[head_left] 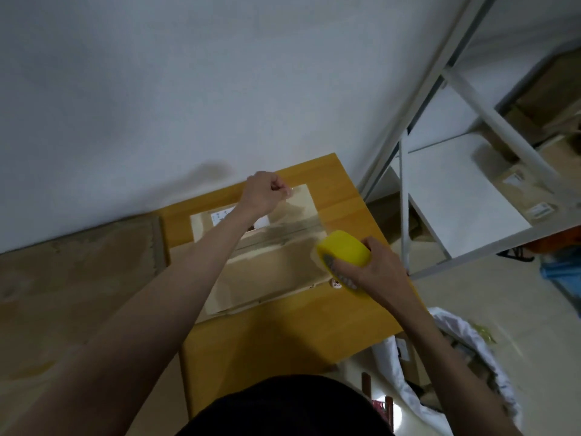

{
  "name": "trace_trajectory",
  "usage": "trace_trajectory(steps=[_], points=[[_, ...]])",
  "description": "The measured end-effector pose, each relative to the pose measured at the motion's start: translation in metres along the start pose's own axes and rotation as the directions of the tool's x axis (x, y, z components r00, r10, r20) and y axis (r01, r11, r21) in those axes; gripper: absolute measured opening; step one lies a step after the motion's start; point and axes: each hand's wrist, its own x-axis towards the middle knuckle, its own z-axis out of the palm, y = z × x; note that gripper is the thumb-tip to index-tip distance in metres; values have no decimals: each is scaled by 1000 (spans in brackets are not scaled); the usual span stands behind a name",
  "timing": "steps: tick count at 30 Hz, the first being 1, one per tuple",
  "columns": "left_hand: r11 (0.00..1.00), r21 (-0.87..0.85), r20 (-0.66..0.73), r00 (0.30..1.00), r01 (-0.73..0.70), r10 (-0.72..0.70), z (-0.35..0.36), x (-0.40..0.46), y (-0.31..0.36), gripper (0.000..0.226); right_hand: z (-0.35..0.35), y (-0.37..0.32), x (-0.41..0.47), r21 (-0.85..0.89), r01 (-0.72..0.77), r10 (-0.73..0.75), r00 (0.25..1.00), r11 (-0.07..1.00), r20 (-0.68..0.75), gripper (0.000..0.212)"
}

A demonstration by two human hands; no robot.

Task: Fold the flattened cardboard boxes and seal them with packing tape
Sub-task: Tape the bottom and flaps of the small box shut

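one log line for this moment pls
left hand: pinches tape end | right hand: grips yellow tape dispenser | cardboard box: on wooden table

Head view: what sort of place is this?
Probably a small stockroom or packing room: a white metal shelving rack holds labelled parcels, and a cardboard box is being taped with a yellow tape dispenser on a wooden table.

Dim, soft — wide-angle edge warp

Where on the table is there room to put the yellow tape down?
Bare wood shows on the table between the cardboard box and the person's body. A narrower strip lies beyond the box's right end. The middle is crowded: the box, left hand, right hand holding the tape dispenser.
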Motion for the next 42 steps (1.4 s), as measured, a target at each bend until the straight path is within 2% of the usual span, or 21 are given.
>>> trace_trajectory(steps=[4,7,11,16,25,32,39,42], points=[[999,40,84,996,-4,0,31,30,8,16,-7,21,4,136,-20,12,998,990,60,29],[999,44,111,994,-7,2,52,51,8,11,-12,28,13,156,-1,-9,998,988,64,29],[991,124,64,997,-50,43,70,79,1,11,-8,26,41,185,3,-2,1000,983,-6,28],[979,191,22,997,-72,70,75,106,-14,9,2,15,74,157,-66,60,997,985,40,46],[979,202,-23,999,-33,39,85,125,-37,10,3,10,99,149,-136,125,989,980,78,51],[976,205,-35,996,-68,76,87,126,-41,10,3,4,100,206,-147,130,987,967,93,41],[984,168,-82,994,-54,69,91,121,-42,21,1,-2,99,257,-153,132,986,954,100,44],[979,195,-75,995,-53,68,91,120,-41,12,-1,2,91,310,-130,100,989,942,112,39]])
